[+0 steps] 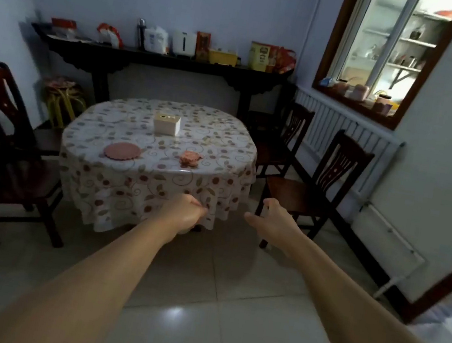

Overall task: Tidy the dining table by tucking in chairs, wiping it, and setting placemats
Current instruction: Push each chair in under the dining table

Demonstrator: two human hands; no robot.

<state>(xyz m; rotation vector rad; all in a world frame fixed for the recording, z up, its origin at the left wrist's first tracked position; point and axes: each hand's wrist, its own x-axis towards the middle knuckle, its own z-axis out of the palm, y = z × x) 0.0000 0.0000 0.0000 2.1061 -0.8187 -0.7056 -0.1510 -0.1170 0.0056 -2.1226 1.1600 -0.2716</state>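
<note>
A round dining table (129, 187) under a floral cloth stands ahead of me. On it lie a round pink placemat (121, 150), a crumpled pink cloth (190, 158) and a white tissue box (167, 124). Dark wooden chairs stand pulled out: one at the near right (332, 169), one at the far right (291, 134), two at the left (8, 123). My left hand (184, 213) is held out in front of the hanging cloth, fingers curled shut, holding nothing I can see. My right hand (272, 218) is open, fingers apart, just left of the near right chair's front leg.
A dark console table (159, 60) loaded with boxes and jars runs along the back wall. A yellow stool (64, 96) stands at the back left. A white radiator (348, 136) lines the right wall under a window. Tiled floor lies between me and the table.
</note>
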